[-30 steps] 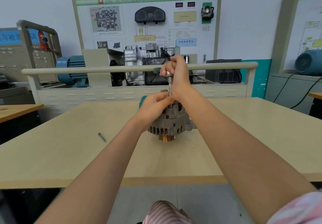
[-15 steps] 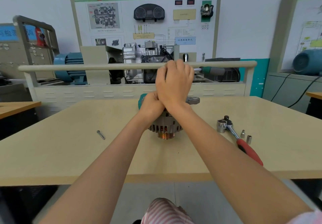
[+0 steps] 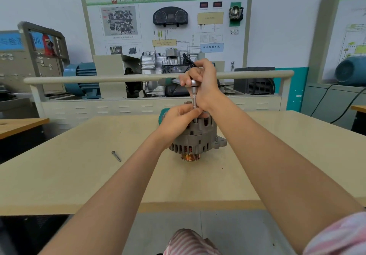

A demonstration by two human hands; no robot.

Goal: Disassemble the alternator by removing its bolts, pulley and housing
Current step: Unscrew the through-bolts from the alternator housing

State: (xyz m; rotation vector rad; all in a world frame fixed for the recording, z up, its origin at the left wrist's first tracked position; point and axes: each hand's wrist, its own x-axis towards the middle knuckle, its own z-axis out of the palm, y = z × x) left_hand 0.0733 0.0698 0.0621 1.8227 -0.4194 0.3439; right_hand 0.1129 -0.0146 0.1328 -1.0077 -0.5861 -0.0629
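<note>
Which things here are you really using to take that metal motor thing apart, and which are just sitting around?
In use:
- alternator
- ratchet wrench, gripped by the right hand
- left hand, steadying the wrench shaft
- loose bolt, already out

Just sitting around:
- wall training board
- blue motor
- table

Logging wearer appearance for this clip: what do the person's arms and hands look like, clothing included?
Both forearms are bare; the left hand and right hand wear no gloves, rings or watch. A pink-and-white striped sleeve shows at the right upper arm.
</note>
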